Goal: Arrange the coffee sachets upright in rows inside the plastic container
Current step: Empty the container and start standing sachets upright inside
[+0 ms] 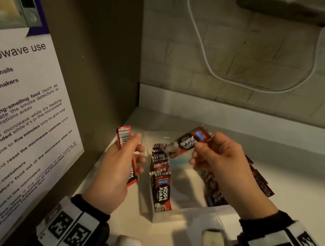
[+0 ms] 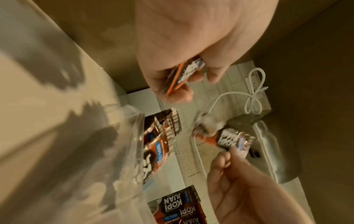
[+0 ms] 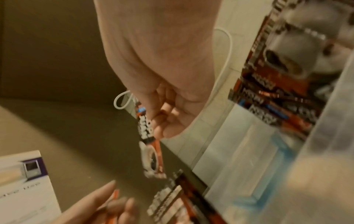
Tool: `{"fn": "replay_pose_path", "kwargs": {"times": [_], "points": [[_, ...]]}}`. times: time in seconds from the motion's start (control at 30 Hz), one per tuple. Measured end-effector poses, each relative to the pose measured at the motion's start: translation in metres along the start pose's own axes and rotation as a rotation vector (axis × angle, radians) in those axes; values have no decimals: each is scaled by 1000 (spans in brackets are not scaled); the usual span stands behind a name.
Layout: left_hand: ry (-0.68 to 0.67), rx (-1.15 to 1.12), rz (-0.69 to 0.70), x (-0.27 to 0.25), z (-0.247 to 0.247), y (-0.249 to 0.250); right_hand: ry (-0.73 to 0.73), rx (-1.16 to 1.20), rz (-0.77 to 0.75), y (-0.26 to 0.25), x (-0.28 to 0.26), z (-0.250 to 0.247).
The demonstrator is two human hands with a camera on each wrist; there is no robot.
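On the counter: a clear plastic container point(image 1: 172, 216) sits between the 2 hands, its near wall toward the person.
Done so far: 1 row of sachets point(image 1: 160, 161) stands upright along the container's left side, running from near to far.
Left to do: the middle and right of the container look bare, and loose sachets point(image 1: 259, 179) lie flat just right of it, partly hidden by the right hand.
Left hand point(image 1: 116, 169): fingers curled around a sachet point(image 1: 123, 136), held on end left of the container.
Right hand point(image 1: 219, 157): fingertips pinch another sachet point(image 1: 187, 142), tilted and blurred above the far end of the row.
Progress: judged less than half finished.
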State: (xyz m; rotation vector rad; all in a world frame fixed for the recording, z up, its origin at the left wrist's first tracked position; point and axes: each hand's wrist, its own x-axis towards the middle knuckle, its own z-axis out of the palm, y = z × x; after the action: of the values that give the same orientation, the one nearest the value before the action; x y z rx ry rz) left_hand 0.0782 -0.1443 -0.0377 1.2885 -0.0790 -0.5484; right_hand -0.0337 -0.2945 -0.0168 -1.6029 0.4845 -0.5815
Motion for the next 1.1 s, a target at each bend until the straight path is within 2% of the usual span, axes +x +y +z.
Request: {"fn": "replay_pose_path", "kwargs": {"times": [0.13, 0.23, 0.4, 0.57, 0.7, 0.83, 0.87, 0.9, 1.03, 1.1], "points": [[63, 1, -109, 4, -12, -4, -259, -394, 127, 3, -3, -4], [22, -8, -192, 1, -15, -9, -357, -492, 164, 7, -4, 8], [-54, 4, -258, -11, -13, -10, -245, -521, 80, 7, 2, 12], [-78, 21, -280, -17, -10, -10, -412, -582, 136, 8, 2, 15], [-104, -5, -272, -19, -7, -10, -456, -560, 206, 15, -2, 20], [-122, -52, -265, -19, -13, -14, -266, -450, 293, 13, -2, 13], [-134, -65, -266, -19, -14, -14, -258, -447, 315, 13, -1, 12], [-146, -77, -266, -19, -14, -14, -298, -486, 338, 13, -1, 12], [-210, -145, -265, -23, -12, -8, -641, -857, 410, 22, 3, 18], [-243, -161, -260, -26, -9, -5, -673, -907, 402, 30, 8, 24]]}}
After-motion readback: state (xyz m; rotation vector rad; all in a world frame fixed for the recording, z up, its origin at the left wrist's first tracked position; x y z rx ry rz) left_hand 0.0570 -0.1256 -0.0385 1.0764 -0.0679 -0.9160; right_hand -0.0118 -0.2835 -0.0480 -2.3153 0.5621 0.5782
